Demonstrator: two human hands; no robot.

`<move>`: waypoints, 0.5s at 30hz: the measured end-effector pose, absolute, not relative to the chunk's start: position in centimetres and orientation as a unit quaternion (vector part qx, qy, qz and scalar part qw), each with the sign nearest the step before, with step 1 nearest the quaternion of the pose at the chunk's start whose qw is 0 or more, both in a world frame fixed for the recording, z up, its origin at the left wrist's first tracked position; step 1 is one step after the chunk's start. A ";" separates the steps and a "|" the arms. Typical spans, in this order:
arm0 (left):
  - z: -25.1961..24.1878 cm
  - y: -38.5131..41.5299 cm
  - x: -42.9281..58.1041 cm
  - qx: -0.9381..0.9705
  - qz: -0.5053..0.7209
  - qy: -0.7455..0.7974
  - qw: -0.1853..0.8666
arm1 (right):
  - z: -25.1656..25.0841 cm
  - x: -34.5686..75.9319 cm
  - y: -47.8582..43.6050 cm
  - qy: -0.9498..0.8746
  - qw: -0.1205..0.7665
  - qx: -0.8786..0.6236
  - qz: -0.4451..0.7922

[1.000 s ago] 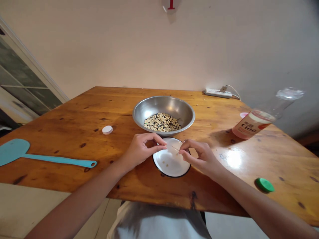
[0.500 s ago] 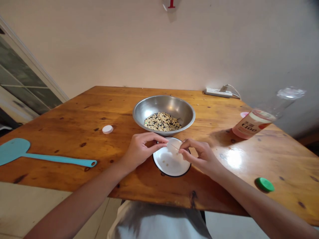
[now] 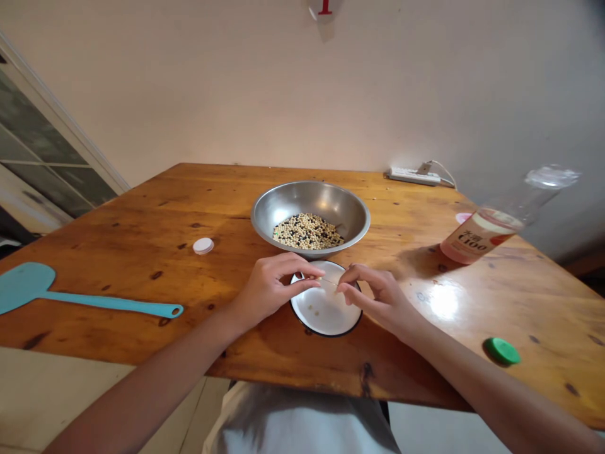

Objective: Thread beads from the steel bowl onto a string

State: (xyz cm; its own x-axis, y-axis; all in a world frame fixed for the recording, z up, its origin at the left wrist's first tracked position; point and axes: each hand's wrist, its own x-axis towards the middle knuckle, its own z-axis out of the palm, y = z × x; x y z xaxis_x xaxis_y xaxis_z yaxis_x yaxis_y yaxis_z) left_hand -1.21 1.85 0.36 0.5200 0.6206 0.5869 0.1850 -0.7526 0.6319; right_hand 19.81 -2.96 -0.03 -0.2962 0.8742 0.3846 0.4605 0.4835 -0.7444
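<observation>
From here I see, at far left on the wooden table [image 3: 118, 252], a blue spatula [image 3: 47, 295] lying flat, and at its 2 o'clock a white bottle cap [image 3: 203, 246]. My left hand [image 3: 276, 287] comes from 7 o'clock, palm turned down and fingers curled, and the fingertips reach over the rim of a white enamel plate [image 3: 326, 302]. They seem to pinch one end of a thin pale stick [image 3: 329, 282], which lies above the plate near its 12 o'clock side. My right hand [image 3: 378, 296] comes from 5 o'clock, and its thumb and first finger close on the other end, so both hands are grasping, not released. Compared with the frame before, my left hand has slid a little to the right, and the two hands stand closer together. A steel bowl [image 3: 309, 217] of pale and dark beans [image 3: 307, 231] sits at the plate's 12 o'clock, just beside it. Further right, a tilted plastic bottle [image 3: 477, 236] stands at 2 o'clock from my right hand, and a green bottle cap [image 3: 501, 351] lies at 4 o'clock.
</observation>
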 end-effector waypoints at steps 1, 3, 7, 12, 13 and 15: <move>0.3 1.8 -1.2 0.835 0.425 0.239 0.256 | 0.0 19.8 -3.0 -0.758 0.402 -0.440 0.265; 0.3 1.8 -1.2 0.832 0.426 0.242 0.262 | -0.1 19.9 -2.9 -0.751 0.405 -0.440 0.279; 0.2 1.7 -1.3 0.809 0.436 0.274 0.283 | -0.3 20.0 -2.9 -0.737 0.416 -0.437 0.304; -0.2 1.7 -1.4 0.792 0.447 0.308 0.279 | -0.5 20.2 -2.8 -0.728 0.425 -0.439 0.312; -0.2 1.7 -1.4 0.789 0.450 0.310 0.281 | -0.5 20.2 -2.8 -0.729 0.423 -0.441 0.308; -0.3 1.7 -1.5 0.781 0.458 0.311 0.289 | -0.6 20.2 -2.9 -0.731 0.421 -0.445 0.300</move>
